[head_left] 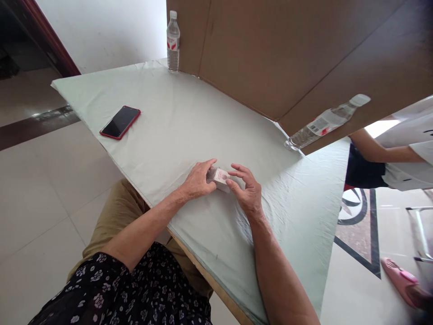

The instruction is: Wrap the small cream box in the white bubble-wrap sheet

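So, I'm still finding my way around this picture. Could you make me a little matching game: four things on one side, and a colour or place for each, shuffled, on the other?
Things
1. phone
2. box
3. board
4. slipper

Colours and places
A. brown
B. pink
C. black with a red edge
D. between the left hand and the right hand

Right pairs: 1-C, 2-D, 3-A, 4-B
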### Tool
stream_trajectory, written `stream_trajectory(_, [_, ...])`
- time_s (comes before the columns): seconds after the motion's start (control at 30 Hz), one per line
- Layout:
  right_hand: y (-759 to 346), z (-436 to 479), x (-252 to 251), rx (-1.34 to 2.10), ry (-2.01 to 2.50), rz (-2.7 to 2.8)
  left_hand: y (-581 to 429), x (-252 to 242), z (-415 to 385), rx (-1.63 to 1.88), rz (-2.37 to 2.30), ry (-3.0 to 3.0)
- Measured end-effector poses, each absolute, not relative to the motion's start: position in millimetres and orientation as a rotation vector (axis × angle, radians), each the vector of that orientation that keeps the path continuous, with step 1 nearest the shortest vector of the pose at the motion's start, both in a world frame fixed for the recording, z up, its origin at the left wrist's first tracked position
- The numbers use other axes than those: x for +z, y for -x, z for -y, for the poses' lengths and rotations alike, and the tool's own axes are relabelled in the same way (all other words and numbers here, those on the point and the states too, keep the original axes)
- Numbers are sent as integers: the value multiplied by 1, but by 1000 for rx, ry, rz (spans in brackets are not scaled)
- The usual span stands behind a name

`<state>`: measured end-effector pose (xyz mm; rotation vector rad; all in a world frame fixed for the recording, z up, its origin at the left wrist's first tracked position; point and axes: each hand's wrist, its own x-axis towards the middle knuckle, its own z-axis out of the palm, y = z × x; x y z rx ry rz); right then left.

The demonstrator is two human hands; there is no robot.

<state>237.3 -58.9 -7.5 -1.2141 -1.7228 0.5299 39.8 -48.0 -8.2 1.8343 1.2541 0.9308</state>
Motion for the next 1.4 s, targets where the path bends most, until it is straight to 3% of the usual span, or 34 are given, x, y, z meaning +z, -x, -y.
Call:
stream_trajectory(0.27, [-231,60,-5,86,1252,1859,-43,-6,52,1026,-1087,-1984])
stream_trajectory(0.4, [-228,63,-1,60,1278,1767,-45,-4,55,998,-1025,-1908])
stream_trajectory(0.8, [-237,63,27,376,1231,1396,-46,4,60,750,-888,-1796])
stream_trajectory(1.1, [-253,53,9,1095,1208,1355,-49,-2,57,875,-960,-1639])
stream_trajectory(1.4, [-243,50,6,988,1243,991,-52,-7,59,954,-826,-1778])
